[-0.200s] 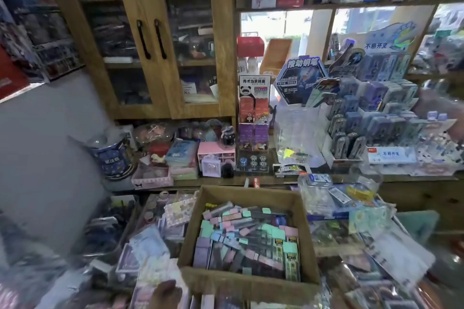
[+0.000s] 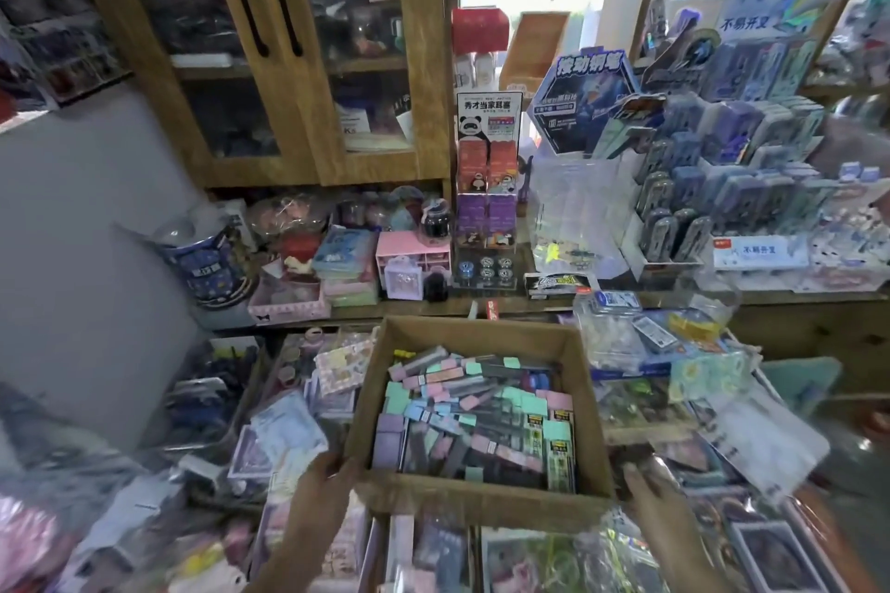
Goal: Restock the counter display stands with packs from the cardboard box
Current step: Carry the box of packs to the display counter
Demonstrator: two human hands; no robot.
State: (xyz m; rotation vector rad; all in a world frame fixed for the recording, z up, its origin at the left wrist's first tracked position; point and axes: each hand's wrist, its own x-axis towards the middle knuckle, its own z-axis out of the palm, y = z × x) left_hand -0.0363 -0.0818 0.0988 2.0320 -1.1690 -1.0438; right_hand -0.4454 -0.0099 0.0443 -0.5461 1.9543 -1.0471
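An open cardboard box [image 2: 474,331] sits on top of packaged goods in front of me, filled with several long pastel packs [image 2: 486,414] in green, pink, blue and purple. My left hand [image 2: 323,479] grips the box's near left corner. My right hand [image 2: 647,489] holds its near right corner. Beyond the box, on the wooden counter, stand the display stands: a tall clear one with a panda sign [image 2: 487,188], a clear empty-looking one [image 2: 575,212], and a tiered white stand of blue and purple packs [image 2: 713,188].
A wooden glass-door cabinet [image 2: 269,48] rises behind the counter on the left. Pink mini drawers [image 2: 413,255], a blue tin [image 2: 207,265] and small boxes crowd the counter. Bagged stationery lies all round the box on the lower level.
The view has tilted down and both hands have come into sight at the box's near corners; before, only a bit of the left hand showed at the bottom edge.
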